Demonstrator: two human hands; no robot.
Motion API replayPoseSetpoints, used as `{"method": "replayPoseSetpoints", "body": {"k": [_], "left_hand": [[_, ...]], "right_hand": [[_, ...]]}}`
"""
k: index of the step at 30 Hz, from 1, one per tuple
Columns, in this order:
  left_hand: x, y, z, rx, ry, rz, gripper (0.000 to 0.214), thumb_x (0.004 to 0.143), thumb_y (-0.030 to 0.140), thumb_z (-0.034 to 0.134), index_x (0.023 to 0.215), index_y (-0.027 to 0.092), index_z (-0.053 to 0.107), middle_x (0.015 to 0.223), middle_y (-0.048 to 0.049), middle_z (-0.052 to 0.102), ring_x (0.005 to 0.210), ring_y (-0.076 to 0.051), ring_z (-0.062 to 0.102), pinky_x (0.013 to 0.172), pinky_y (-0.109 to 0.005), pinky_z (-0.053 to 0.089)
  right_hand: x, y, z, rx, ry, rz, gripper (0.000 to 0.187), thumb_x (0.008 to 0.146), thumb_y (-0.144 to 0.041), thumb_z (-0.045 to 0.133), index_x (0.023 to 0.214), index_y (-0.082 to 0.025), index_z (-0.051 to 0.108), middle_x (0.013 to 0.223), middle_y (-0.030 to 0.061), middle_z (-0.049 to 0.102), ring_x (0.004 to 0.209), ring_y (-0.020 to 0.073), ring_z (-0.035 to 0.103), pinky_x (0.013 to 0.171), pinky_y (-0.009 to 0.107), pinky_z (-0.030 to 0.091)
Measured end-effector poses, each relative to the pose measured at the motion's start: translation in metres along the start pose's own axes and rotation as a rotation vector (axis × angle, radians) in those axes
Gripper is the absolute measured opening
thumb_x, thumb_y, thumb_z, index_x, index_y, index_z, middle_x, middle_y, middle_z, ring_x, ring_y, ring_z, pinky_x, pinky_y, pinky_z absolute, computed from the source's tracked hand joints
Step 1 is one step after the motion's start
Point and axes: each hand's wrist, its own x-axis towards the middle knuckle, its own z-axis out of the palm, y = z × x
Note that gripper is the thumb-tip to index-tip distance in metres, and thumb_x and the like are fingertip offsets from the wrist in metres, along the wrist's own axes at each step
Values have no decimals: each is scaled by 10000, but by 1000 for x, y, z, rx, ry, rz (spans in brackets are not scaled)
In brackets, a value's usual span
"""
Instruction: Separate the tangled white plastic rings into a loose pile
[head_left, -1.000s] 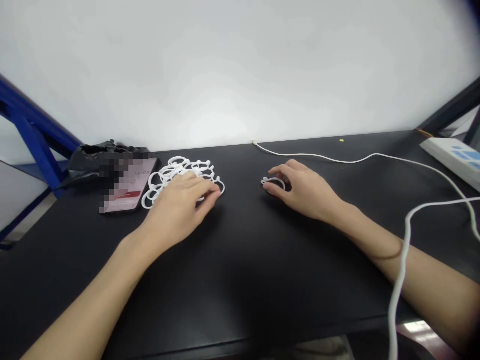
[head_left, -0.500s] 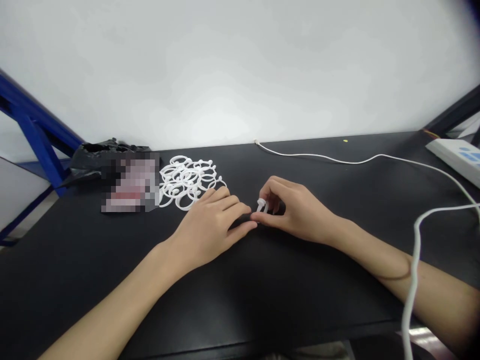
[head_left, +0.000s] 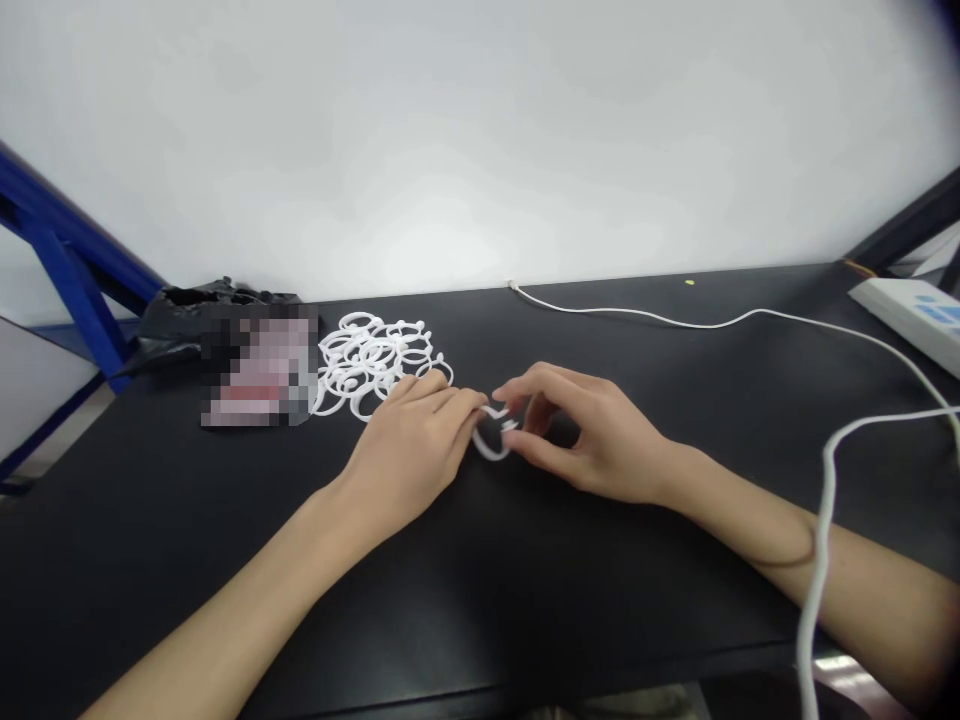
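Between my hands is a white plastic curtain ring (head_left: 493,456), slightly blurred, just above or on the dark tabletop. My left hand (head_left: 420,435) is closed on the ring's left side, its fingers bent over and its thumb mostly hidden. On the other side, my right hand (head_left: 592,430) curls thumb and index finger around the ring's right end, where a small gap or clasp seems to show. Beyond my left hand lies a loose pile of similar white rings (head_left: 375,350), partly covered by its knuckles.
A black plastic bag (head_left: 180,315) and a blurred-out packet (head_left: 262,370) lie left of the pile. A white cable (head_left: 637,318) runs along the back; a thicker one (head_left: 825,500) crosses over my right forearm. At right sits a white box (head_left: 911,310). Blue frame bars (head_left: 75,270) stand left.
The ring has turned and shifted left, so its loop now shows between my hands. My right thumb and index finger have spread a little; my left fingers have drawn in.
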Motion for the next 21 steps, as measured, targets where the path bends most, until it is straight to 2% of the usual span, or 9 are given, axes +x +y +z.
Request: {"method": "replayPoseSetpoints", "body": {"k": [3, 7, 12, 18, 21], "left_hand": [[1, -5, 0, 33, -20, -14, 204, 972, 148, 447, 948, 133, 648, 716, -46, 655, 747, -212, 547, 668, -351, 431], [1, -6, 1, 45, -46, -1, 219, 984, 159, 423, 951, 163, 639, 760, -41, 689, 772, -205, 551, 688, -348, 425], [-1, -6, 3, 31, -28, 0, 208, 984, 173, 445, 949, 160, 650, 762, -38, 697, 774, -205, 551, 704, -350, 424], [-1, -5, 2, 16, 3, -22, 199, 984, 191, 453, 1000, 168, 650, 796, -39, 710, 792, -204, 553, 729, -362, 437], [-1, -2, 0, -10, -10, -59, 227, 978, 218, 451, 1097, 155, 634, 901, -58, 719, 863, -222, 571, 791, -395, 451]], "right_hand": [[-1, -4, 0, -3, -10, -62, 307, 907, -220, 570, 1213, -220, 541, 1083, 47, 624, 714, 86, 630, 685, 233, 529], [0, -6, 1, -83, -34, -105, 292, 914, -188, 527, 1198, -232, 578, 1111, 58, 627, 740, 105, 630, 645, 240, 518], [1, -5, 3, -161, -55, -67, 252, 942, -227, 504, 1169, -209, 612, 1053, 56, 637, 665, 93, 585, 551, 216, 472], [0, -4, 5, -135, -47, -33, 224, 931, -196, 511, 1133, -203, 608, 978, 38, 659, 708, 104, 615, 587, 213, 478], [-1, -2, 6, -145, -2, -15, 199, 912, -165, 524, 1087, -204, 611, 966, 29, 674, 721, 106, 624, 605, 213, 478]]}}
